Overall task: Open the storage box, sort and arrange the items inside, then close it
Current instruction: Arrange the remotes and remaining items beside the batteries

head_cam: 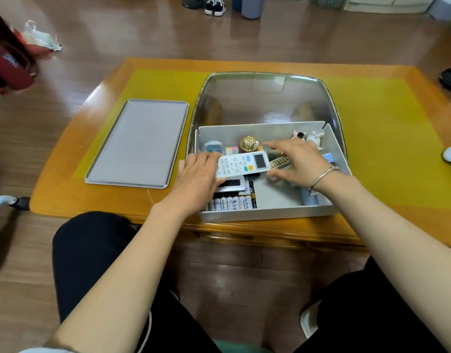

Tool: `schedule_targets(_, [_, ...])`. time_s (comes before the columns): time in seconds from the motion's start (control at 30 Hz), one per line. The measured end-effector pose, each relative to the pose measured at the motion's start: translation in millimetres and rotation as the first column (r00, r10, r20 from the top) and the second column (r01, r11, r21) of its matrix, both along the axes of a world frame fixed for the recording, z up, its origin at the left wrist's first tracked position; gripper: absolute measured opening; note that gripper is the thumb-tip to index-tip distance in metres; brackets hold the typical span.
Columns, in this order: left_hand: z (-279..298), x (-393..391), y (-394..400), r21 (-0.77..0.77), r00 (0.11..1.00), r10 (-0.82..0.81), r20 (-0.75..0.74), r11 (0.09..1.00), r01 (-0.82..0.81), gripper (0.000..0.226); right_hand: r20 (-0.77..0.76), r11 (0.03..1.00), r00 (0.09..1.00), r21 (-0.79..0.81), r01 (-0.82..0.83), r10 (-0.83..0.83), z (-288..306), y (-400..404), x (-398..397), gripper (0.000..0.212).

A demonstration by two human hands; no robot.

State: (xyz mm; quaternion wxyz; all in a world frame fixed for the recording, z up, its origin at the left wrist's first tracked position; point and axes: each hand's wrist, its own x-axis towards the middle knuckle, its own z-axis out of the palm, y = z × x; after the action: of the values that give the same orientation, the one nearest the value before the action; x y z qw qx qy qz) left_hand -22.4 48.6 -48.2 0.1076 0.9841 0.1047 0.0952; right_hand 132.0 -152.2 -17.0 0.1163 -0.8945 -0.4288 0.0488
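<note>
The grey storage box (pixel 267 214) stands open near the table's front edge. Its grey lid (pixel 140 141) lies flat to the left. My left hand (pixel 197 171) grips the left end of a white remote control (pixel 242 164), held across the box. My right hand (pixel 297 161) reaches in at the remote's right end, thumb and fingers spread around it. Under the remote lie a second remote (pixel 232 184) and a row of batteries (pixel 232 203). At the back of the box are a gold-topped jar (pixel 248 144), a round clear case (pixel 213 147) and small rabbit figurines (pixel 315 137).
A clear plastic dome cover (pixel 265 98) stands behind the box on the yellow mat (pixel 387 128) of the wooden table (pixel 66 189). My knees are below the table edge. Shoes (pixel 215 6) and other clutter lie on the floor beyond.
</note>
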Motion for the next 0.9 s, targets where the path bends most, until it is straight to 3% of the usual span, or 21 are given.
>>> schedule_targets(0.1, [3, -2, 1, 0.005, 0.999, -0.042, -0.02, 0.999, 0.042, 0.054, 0.027, 0.996, 0.998, -0.069, -0.053, 0.055, -1, 11, -6, 0.064])
schedule_targets(0.43, [9, -5, 8, 0.022, 0.983, -0.138, -0.124, 0.99, 0.142, 0.07, -0.098, 0.982, 0.987, -0.131, -0.138, 0.126, 6, 3, -13, 0.058])
schedule_targets(0.67, [17, 4, -7, -0.1, 0.991, -0.084, -0.103, 0.992, 0.074, 0.064, -0.108, 0.981, 0.983, -0.11, -0.158, 0.146, 14, 16, -6, 0.054])
schedule_targets(0.83, [13, 9, -21, -0.243, 0.992, -0.06, -0.109, 0.969, 0.032, 0.073, -0.096, 0.97, 0.975, -0.122, -0.212, 0.201, 12, 47, -7, 0.056])
schedule_targets(0.9, [9, 10, -25, -0.235, 0.993, -0.037, -0.109, 0.972, 0.011, 0.076, -0.061, 0.968, 0.974, -0.113, -0.223, 0.218, 12, 54, -8, 0.057])
